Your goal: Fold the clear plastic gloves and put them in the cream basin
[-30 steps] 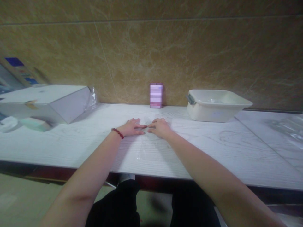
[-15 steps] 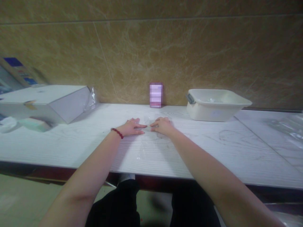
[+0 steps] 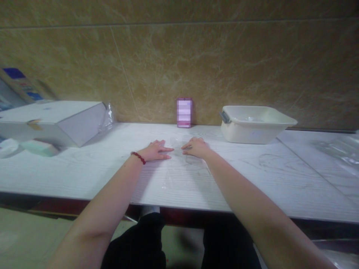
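A thin clear plastic film (image 3: 179, 175) lies flat on the white table (image 3: 252, 175), hard to see apart from faint creases. My left hand (image 3: 155, 151), with a red bead bracelet on the wrist, rests palm down on the film's far left part, fingers stretched out towards the right. My right hand (image 3: 196, 147) lies on the film's far right part, fingers pointing left. A small gap separates the fingertips of the two hands. Neither hand grips anything.
A cream plastic tub (image 3: 255, 125) stands at the back right by the tiled wall. A small pink box (image 3: 184, 113) leans on the wall behind my hands. A large white carton (image 3: 56, 121) sits at the left. More clear plastic (image 3: 340, 149) lies far right.
My right hand has slid a little to the right, away from the left hand, so the fingertips no longer touch. The left hand has stayed in place.
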### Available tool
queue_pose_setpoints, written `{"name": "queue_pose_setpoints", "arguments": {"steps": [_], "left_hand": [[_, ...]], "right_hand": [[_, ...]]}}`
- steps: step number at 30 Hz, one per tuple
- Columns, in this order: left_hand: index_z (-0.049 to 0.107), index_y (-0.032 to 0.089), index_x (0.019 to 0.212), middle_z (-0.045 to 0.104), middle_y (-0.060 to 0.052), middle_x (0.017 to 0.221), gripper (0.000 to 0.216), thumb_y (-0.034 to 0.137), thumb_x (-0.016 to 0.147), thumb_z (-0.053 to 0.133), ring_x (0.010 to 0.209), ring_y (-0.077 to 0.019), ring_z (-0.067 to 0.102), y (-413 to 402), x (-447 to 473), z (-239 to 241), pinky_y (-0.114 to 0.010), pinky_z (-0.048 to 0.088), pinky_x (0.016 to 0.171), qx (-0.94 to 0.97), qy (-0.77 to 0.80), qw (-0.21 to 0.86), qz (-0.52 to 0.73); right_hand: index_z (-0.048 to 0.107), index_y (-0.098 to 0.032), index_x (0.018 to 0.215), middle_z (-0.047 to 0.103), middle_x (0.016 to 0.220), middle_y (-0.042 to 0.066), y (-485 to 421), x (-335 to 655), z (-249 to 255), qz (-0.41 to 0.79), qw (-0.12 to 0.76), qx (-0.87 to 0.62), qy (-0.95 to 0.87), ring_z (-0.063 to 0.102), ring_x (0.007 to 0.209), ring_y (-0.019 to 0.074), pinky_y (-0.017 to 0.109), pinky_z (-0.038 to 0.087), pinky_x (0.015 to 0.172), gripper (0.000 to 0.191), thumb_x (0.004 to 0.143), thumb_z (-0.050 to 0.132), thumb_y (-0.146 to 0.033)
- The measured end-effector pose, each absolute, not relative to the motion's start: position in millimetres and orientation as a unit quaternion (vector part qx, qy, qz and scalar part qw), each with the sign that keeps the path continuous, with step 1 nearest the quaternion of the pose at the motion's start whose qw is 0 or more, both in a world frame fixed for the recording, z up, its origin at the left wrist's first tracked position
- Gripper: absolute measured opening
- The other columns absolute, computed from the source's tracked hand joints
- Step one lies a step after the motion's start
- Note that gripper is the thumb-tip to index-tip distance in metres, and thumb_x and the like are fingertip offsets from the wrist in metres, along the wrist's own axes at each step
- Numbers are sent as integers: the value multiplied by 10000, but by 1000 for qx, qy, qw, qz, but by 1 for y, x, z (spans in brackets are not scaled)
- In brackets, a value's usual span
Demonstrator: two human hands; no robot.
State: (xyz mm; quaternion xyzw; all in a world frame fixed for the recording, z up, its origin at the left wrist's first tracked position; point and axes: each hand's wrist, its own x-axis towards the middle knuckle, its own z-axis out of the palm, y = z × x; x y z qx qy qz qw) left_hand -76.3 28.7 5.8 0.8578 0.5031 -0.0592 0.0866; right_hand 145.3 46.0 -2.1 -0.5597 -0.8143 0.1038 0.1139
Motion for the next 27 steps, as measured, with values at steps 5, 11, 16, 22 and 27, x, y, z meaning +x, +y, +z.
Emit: {"name": "queue_pose_setpoints", "arguments": {"steps": [5,11,16,22,27], "left_hand": [[364,396,1189,238,-9,1331,565,660,693,303,1169,-305,231,27,-76,7,-415,163,931,855,506,92,-63],[365,402,1185,201,-8,1348,559,657,690,317,1179,-313,213,28,-78,7,-425,159,930,857,504,92,-60],[371,396,1184,181,-16,1357,569,661,683,325,1191,-317,194,29,-80,7,-437,145,936,858,501,100,-58],[403,341,1183,225,-17,1347,609,662,669,349,1200,-270,214,30,-84,7,-385,146,964,860,498,109,-23],[446,212,1174,329,-60,1299,653,640,694,336,1166,-209,305,33,-87,2,-286,191,967,857,504,101,44]], "right_hand": [[625,-365,898,536,971,29,47,150,1,108,108,-556,-817,428,934,234,320,344,762,361,585,569,-537],[636,-352,870,610,863,-10,55,158,0,136,106,-542,-823,501,854,179,287,350,764,307,596,589,-483],[642,-322,870,627,779,-13,61,161,-3,141,111,-525,-832,525,783,146,278,337,788,310,597,598,-461],[642,-315,876,624,770,-3,61,162,-4,137,122,-520,-834,528,747,140,265,357,742,318,600,594,-466],[644,-313,866,620,730,-9,60,162,-3,137,125,-509,-841,532,716,131,253,365,715,301,609,588,-458]]}}
